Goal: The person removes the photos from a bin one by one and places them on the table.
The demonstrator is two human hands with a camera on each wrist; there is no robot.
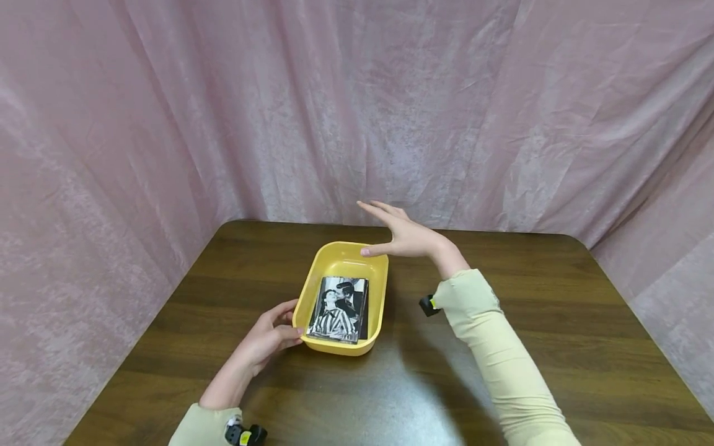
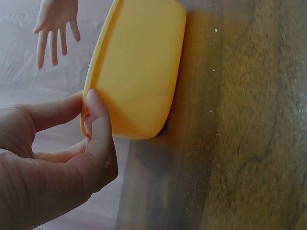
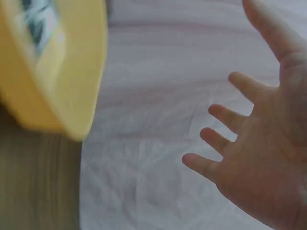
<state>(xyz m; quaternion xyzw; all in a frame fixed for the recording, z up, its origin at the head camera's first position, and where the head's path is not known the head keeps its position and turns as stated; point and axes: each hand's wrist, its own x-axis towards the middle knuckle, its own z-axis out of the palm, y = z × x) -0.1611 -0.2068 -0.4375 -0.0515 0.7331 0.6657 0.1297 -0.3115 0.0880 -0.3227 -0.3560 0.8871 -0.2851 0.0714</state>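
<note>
A yellow plastic tub (image 1: 348, 269) with rounded corners is near the middle of the table. Inside it lies a small stack of black-and-white photos (image 1: 337, 310); the top one shows two people close together. My left hand (image 1: 268, 334) pinches the tub's rim at its near left corner, thumb and fingers on either side, as the left wrist view shows on the tub's wall (image 2: 139, 62). Above the far right part of the tub is my right hand (image 1: 404, 234), its fingers stretched and spread. In the right wrist view this hand (image 3: 264, 134) holds nothing and stands apart from the tub.
The dark brown wooden table (image 1: 502, 371) extends around the tub on all sides. Behind it and at both sides hangs a pink velvet curtain (image 1: 357, 111). Small black cameras (image 1: 428, 305) are strapped at both sleeves.
</note>
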